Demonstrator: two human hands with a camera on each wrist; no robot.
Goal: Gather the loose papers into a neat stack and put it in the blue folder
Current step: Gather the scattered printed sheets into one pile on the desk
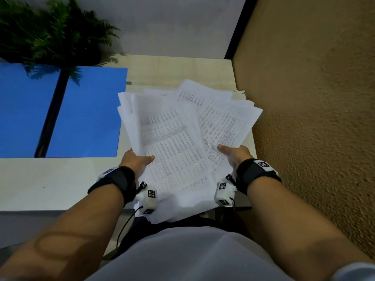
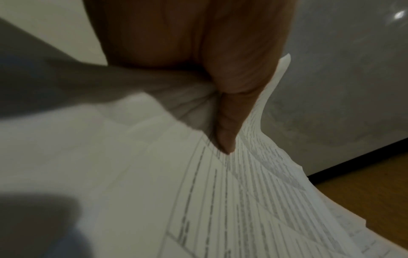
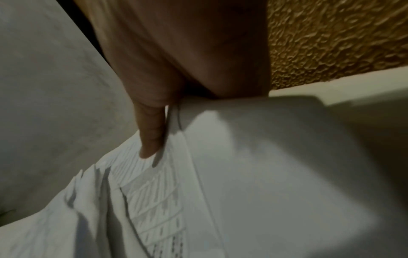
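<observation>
Head view: papers (image 1: 178,142) gathered but fanned, not squared, lifted over worktop (image 1: 50,179) right end. Left hand (image 1: 136,159) and right hand (image 1: 235,154) each grasp one side. One blue folder (image 1: 85,112), lying open at left far edge, no papers in it. Squaring, filing remain.

Left wrist view: thumb (image 2: 229,125) pinches sheets (image 2: 243,200).

Right wrist view: thumb (image 3: 152,132) pinches sheets (image 3: 154,192); count unclear.

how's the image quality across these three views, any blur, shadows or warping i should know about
Head view: wide-angle bending at the edges, motion blur on the green fern plant, and the printed white paper sheets are softly smeared. Left wrist view: dim, a dark shadow at lower left, print streaked beside the left hand. Right wrist view: dim and blurred, with the right hand casting shadow over the sheets.
</observation>
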